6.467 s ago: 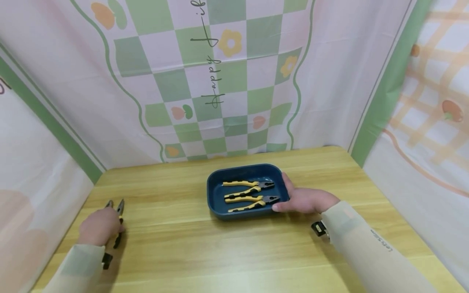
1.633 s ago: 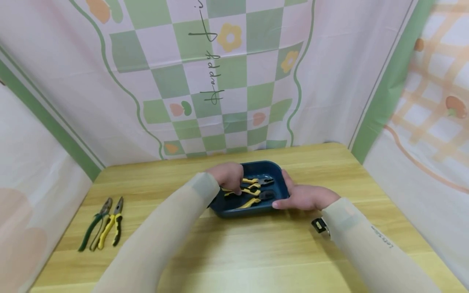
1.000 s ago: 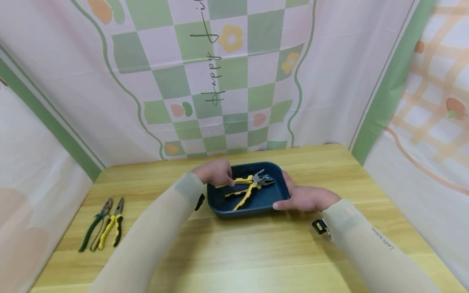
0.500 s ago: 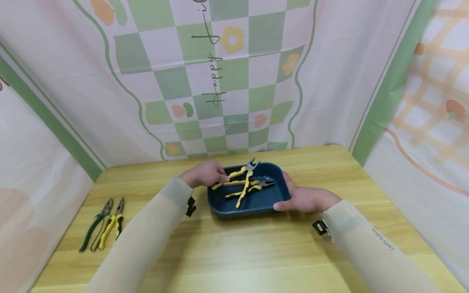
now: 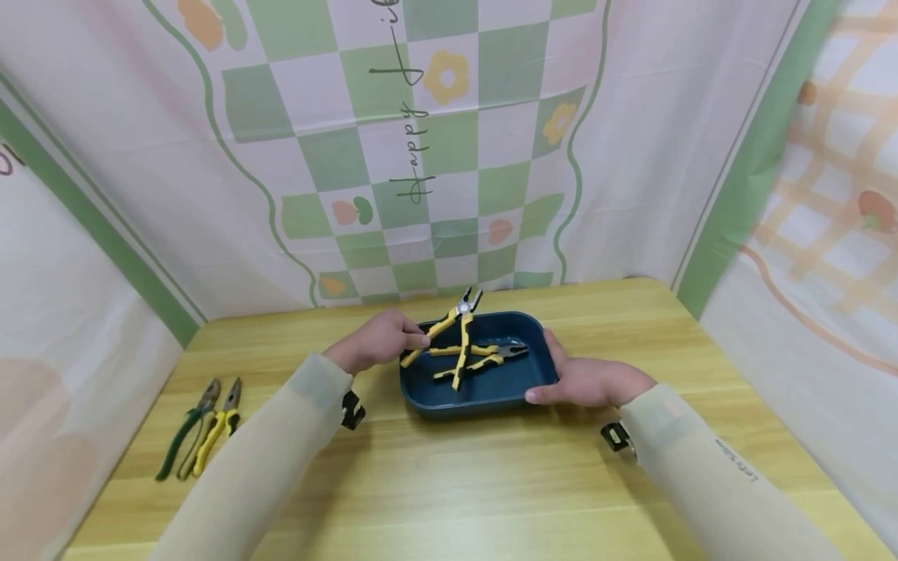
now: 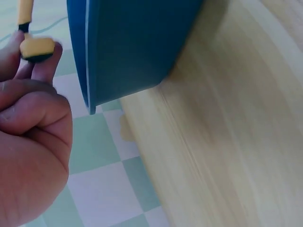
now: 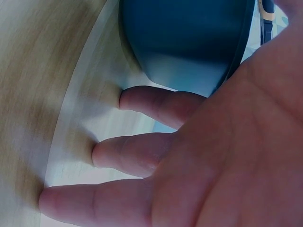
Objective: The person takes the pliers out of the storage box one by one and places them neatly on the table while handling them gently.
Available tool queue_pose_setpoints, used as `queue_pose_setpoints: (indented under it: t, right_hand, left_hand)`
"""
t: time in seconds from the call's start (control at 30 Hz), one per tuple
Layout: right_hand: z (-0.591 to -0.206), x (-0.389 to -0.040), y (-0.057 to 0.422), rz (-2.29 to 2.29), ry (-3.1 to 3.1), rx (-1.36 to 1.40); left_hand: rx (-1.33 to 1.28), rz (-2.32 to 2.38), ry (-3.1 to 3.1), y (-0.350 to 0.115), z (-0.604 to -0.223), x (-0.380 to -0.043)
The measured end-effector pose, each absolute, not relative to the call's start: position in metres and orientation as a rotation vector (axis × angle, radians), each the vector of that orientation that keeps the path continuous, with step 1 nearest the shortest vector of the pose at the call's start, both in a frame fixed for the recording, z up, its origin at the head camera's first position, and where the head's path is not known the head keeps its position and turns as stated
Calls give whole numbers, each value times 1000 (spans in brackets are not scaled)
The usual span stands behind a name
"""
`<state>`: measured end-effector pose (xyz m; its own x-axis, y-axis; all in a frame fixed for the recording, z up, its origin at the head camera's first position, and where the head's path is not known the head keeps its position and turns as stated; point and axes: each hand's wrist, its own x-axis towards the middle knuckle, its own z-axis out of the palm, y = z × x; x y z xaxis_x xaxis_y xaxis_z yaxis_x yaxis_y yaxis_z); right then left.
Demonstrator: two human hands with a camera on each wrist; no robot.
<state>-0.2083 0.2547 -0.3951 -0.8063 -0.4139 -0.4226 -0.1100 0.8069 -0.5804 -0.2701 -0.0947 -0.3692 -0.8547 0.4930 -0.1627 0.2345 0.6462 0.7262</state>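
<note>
Pliers with yellow-and-black handles are in my left hand, which pinches one handle between thumb and fingers. Their metal head stands above the far rim of a dark blue tray, handles spread. In the left wrist view a yellow handle end shows at the fingertips, beside the tray's outer wall. A second pair of yellow-handled pliers lies inside the tray. My right hand rests at the tray's right end, thumb at the front corner. The right wrist view shows its other fingers stretched straight over the table.
On the left of the wooden table lie green-handled pliers and, beside them, yellow-and-black long-nose pliers, partly behind my left sleeve. Patterned cloth hangs behind the table and at both sides.
My left hand has left the pliers on the table's left side, gripped a pair inside the tray, and raised it up and left. My right hand stays at the tray.
</note>
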Motion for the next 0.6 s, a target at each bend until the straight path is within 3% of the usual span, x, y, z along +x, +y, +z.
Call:
queue_pose_setpoints:
  t: [0.6]
  right_hand:
    - [-397, -210, 255, -734, 2444, -370]
  left_hand:
    - [139, 1221, 2703, -158, -380, -255]
